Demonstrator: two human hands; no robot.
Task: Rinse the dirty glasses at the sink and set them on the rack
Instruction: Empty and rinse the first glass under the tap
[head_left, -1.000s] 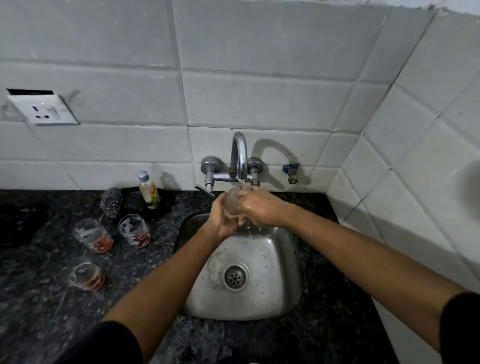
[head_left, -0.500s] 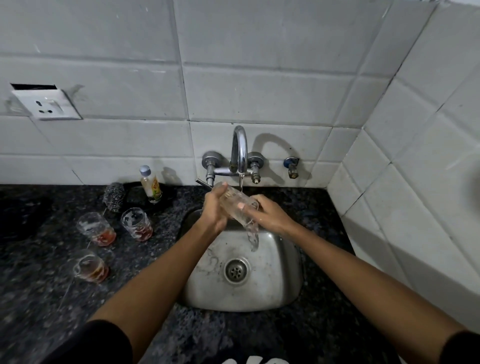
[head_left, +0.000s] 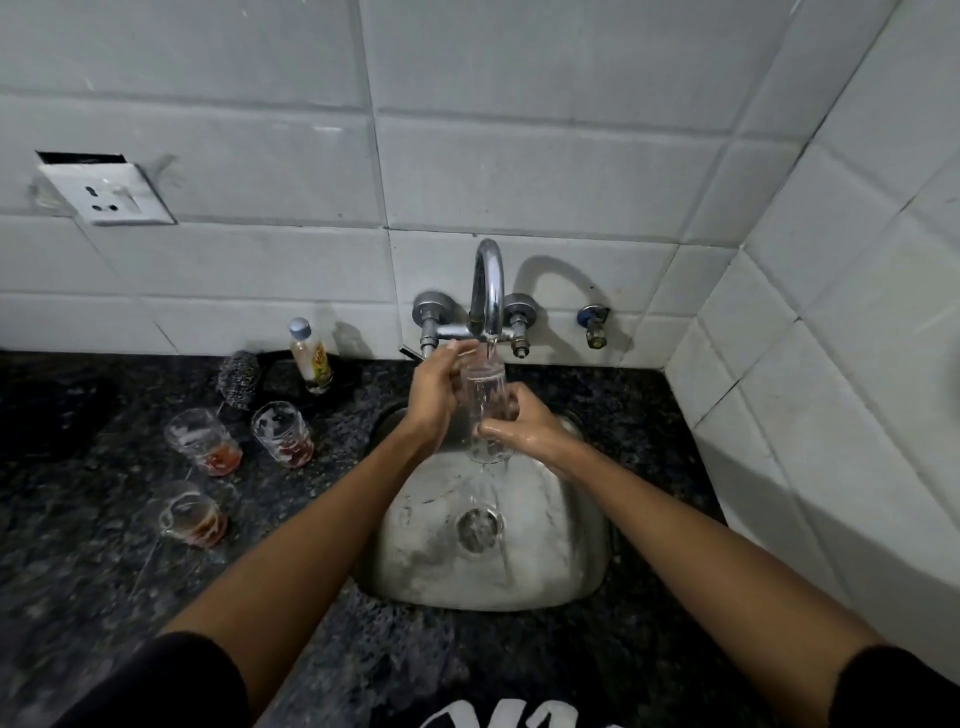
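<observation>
1. Standing upright under the faucet (head_left: 488, 291), a clear glass (head_left: 485, 410) takes a thin stream of water through its open mouth; it hangs above the back part of the steel sink (head_left: 550, 561), clear of the basin floor.
2. The left hand (head_left: 434, 397) wraps the glass's upper left side; its fingers (head_left: 457, 348) curl round the rim area just beneath the spout; the thumb's place behind the glass cannot be told.
3. The right hand (head_left: 524, 426) grips the lower part of the glass from the right; its fingers (head_left: 491, 430) are clamped together across the front near the base, wet and shiny.
4. Water falls from the bottom of the glass toward the drain (head_left: 479, 529); the basin around the drain looks wet and streaked.
5. Three dirty glasses wait on the dark speckled counter (head_left: 104, 597) to the left of the sink, well apart from both hands; the far-left glass (head_left: 203, 441) and the middle glass (head_left: 283, 434) stand near each other, each with reddish residue at the bottom and foam on the walls; the near glass (head_left: 193, 514) sits closer to the person, holding an orange-brown remnant.
6. A small bottle (head_left: 310, 356) with a pale cap stands against the wall tiles behind those glasses; a metal scourer (head_left: 238, 375) lies just to its left.
7. A white socket plate (head_left: 106, 192) sits on the tiled wall at upper left; a small valve (head_left: 595, 325) juts from the wall to the right of the faucet.
8. Both forearms reach in from the bottom corners, with dark sleeves at the elbows.
</observation>
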